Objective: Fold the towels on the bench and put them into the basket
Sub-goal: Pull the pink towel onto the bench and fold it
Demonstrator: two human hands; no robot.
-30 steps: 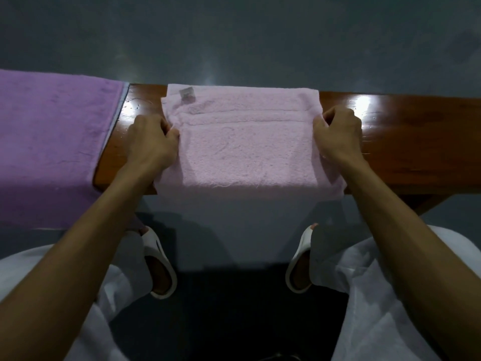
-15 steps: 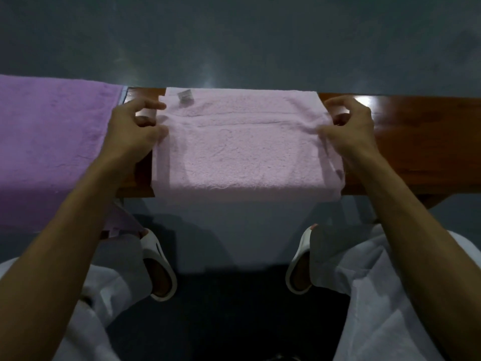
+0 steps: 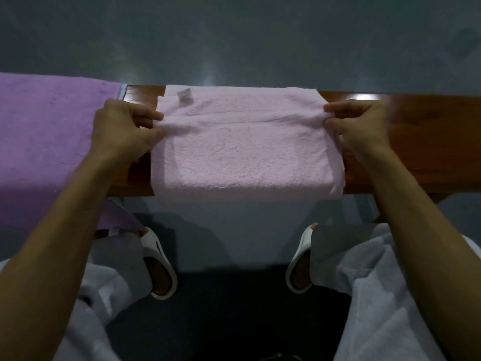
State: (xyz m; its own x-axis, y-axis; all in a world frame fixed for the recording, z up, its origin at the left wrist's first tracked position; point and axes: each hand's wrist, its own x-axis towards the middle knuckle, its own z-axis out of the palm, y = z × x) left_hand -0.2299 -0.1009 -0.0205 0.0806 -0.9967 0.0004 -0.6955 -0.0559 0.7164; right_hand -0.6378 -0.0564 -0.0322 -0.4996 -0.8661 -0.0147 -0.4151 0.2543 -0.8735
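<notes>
- Mid-fold: left hand (image 3: 122, 131) and right hand (image 3: 361, 126) pinch pink towel (image 3: 242, 152) edges, frame centre.
- Next, probably: fold over, align edges on bench (image 3: 421, 152).
- Basket not visible.

I am watching the left forearm (image 3: 52, 243) and the right forearm (image 3: 421, 243) reaching forward from the lower corners, both bare and angling inward. The left hand (image 3: 122, 131) is lying knuckles up, its thumb and forefinger pinching the left edge of the pink towel (image 3: 242, 152), with the other fingers curling under the palm. The right hand (image 3: 361, 126) is mirroring it at the same height, thumb and forefinger closing on the towel's right edge. The two hands are sitting well apart.
</notes>
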